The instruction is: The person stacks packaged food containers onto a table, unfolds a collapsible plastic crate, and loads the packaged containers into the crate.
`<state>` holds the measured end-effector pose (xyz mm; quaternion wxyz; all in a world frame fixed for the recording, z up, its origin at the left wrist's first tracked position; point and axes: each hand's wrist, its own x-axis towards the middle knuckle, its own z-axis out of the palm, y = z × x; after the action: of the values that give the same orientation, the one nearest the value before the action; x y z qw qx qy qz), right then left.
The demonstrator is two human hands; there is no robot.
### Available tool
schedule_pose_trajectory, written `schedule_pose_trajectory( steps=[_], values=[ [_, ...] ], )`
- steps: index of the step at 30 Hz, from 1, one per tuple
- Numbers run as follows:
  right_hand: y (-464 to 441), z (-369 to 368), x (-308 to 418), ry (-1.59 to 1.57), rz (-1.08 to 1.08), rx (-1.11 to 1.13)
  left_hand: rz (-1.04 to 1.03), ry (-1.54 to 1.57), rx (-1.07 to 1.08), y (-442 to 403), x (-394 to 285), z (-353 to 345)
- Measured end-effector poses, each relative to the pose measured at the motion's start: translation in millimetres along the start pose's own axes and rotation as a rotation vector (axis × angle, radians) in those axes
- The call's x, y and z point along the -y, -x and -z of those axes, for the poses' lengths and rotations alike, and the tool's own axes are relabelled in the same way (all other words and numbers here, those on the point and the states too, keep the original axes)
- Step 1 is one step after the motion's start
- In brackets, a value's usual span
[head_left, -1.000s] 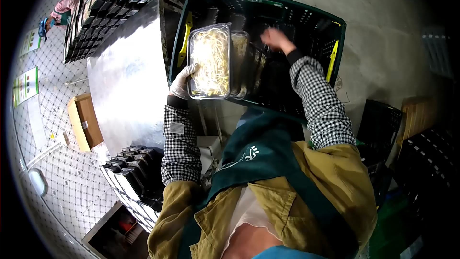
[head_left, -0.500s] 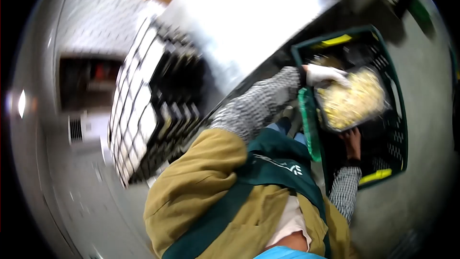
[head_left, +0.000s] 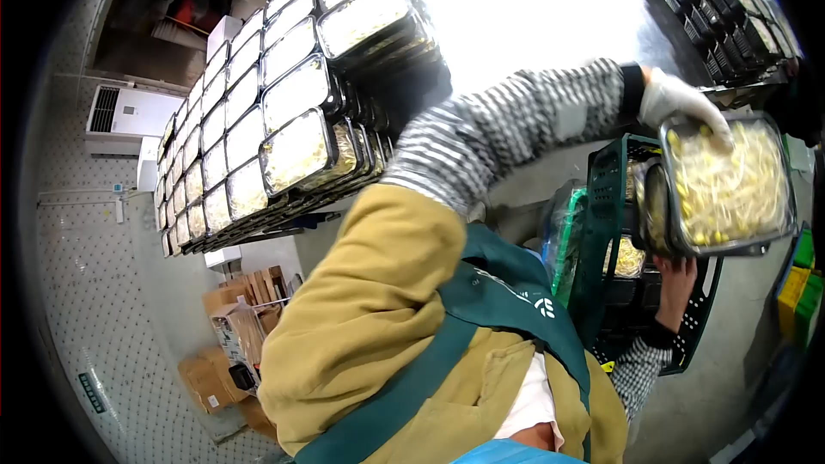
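Observation:
A clear-lidded tray of bean sprouts (head_left: 730, 189), with at least one more tray against its underside, is held up over the dark green crate (head_left: 606, 198). My gloved left hand (head_left: 683, 107) grips its upper edge, fingers over the lid. Beneath the lower edge, my bare right hand (head_left: 676, 283) has its fingers wrapped round the trays' bottom, partly hidden. Inside the crate lies another sprout tray (head_left: 630, 258), beside black trays.
Stacked sprout trays (head_left: 296, 86) stand at the left on the shiny metal table (head_left: 516, 17). More trays (head_left: 730, 0) are at the upper right. Cardboard boxes (head_left: 210, 378) lie lower left, and a green and yellow object (head_left: 795, 301) is at the right edge.
The view has turned toward the stacked trays on the left. My right hand has come to the sprout trays, and both hands now hold them higher over the crate.

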<state>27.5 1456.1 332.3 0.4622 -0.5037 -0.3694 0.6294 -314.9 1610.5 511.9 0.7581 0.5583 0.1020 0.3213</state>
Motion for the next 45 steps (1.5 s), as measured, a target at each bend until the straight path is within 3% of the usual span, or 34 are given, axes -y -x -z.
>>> schedule_pose_trajectory(
  steps=[2, 3, 4, 6, 7, 11, 12, 14, 15, 18, 21, 23, 24, 25, 26, 27, 28, 29, 31, 33, 35, 36, 38, 39, 40, 41, 42, 43, 45],
  values=[
    [-19.9, -48.5, -38.7, -0.118, 0.105, 0.069, -0.002, -0.181, -0.114, 54.6, -48.8, 9.1],
    [-14.3, -112.5, -38.7, -0.155, 0.121, 0.031, 0.059, -0.258, -0.2, 83.4, -71.4, 13.4],
    [-25.3, -151.8, -57.3, 0.031, 0.225, 0.152, 0.086, -0.36, -0.262, 113.8, -90.9, 16.9],
    [-31.8, -244.4, -72.4, 0.018, 0.096, 0.274, 0.132, -0.595, -0.37, 177.2, -122.6, 24.0],
    [-25.3, -298.1, -68.3, -0.181, -0.133, 0.269, 0.164, -0.719, -0.421, 207.4, -136.0, 27.2],
    [-24.6, -420.3, -134.3, -0.189, -0.214, 0.367, 0.324, -1.203, -0.573, 321.4, -164.4, 44.7],
    [-8.4, -452.4, -145.8, -0.007, 0.157, 0.311, 0.368, -1.303, -0.593, 344.7, -164.8, 47.1],
    [-17.1, -491.0, -191.4, 0.05, 0.122, 0.305, 0.449, -1.474, -0.608, 382.5, -161.5, 49.7],
    [-33.5, -503.8, -223.7, -0.082, -0.282, 0.358, 0.485, -1.544, -0.601, 396.7, -156.5, 48.7],
    [-24.1, -547.0, -255.3, -0.299, -0.286, 0.274, 0.55, -1.697, -0.584, 423.5, -141.4, 42.0],
    [-33.2, -568.3, -301.5, 0.009, -0.234, 0.321, 0.533, -1.814, -0.572, 442.1, -126.7, 32.2],
    [-28.9, -568.2, -294.0, 0.0, -0.02, 0.334, 0.483, -1.917, -0.558, 435.9, -122.8, 18.3],
    [-22.7, -563.4, -280.6, 0.66, 0.464, 0.318, 0.585, -1.884, -0.569, 423.8, -127.8, 6.3],
    [-22.6, -559.0, -275.1, 0.786, 0.688, 0.327, 0.672, -1.85, -0.563, 413.9, -129.3, 1.6],
    [-22.2, -563.6, -291.7, 0.485, 0.462, 0.314, 0.612, -1.887, -0.511, 415.8, -124.9, 7.6],
    [-26.5, -553.0, -270.8, 0.832, 0.615, 0.488, 0.565, -1.918, -0.47, 420.6, -119.9, 15.5],
    [-17.3, -549.7, -239.5, 0.425, 0.066, 0.508, 0.564, -1.914, -0.457, 421.5, -118.5, 17.7],
    [-12.7, -539.3, -214.8, 0.384, -0.098, 0.56, 0.572, -1.92, -0.452, 420.4, -119.5, 20.5],
    [-1.1, -502.1, -174.2, 0.318, 0.143, 0.56, 0.659, -1.833, -0.478, 430.7, -115.2, 23.4],
    [16.6, -449.2, -98.3, 0.135, 0.105, 0.431, 0.585, -1.812, -0.475, 439.4, -111.6, 32.1],
    [22.3, -368.3, -51.0, 0.148, 0.318, 0.142, 0.683, -1.78, -0.474, 442.2, -114.2, 35.5],
    [19.6, -314.0, -37.3, 0.289, 0.44, -0.028, 0.68, -1.759, -0.504, 440.4, -113.0, 35.2],
    [8.4, -190.1, -36.0, 0.252, 0.297, -0.384, 0.736, -1.664, -0.607, 450.4, -106.8, 37.2],
    [12.5, -130.6, -35.2, 0.517, 0.354, -0.59, 0.74, -1.741, -0.599, 444.9, -106.3, 33.7],
    [11.1, -53.5, -71.5, 0.883, 0.266, -0.846, 0.724, -1.721, -0.621, 448.4, -104.8, 33.5],
    [23.7, 7.8, -97.3, 1.164, 0.048, -0.876, 0.709, -1.703, -0.645, 446.7, -101.4, 33.4],
    [36.7, 35.4, -108.1, 1.161, -0.287, -0.989, 0.785, -1.776, -0.626, 421.6, -105.2, 17.8],
    [45.7, 48.9, -112.2, 1.051, -0.531, -0.968, 0.878, -1.917, -0.614, 410.8, -108.0, 10.8],
    [52.2, 52.9, -137.3, 1.01, -0.692, -0.831, 0.958, -1.945, -0.627, 397.8, -113.0, 1.6]
  ],
)
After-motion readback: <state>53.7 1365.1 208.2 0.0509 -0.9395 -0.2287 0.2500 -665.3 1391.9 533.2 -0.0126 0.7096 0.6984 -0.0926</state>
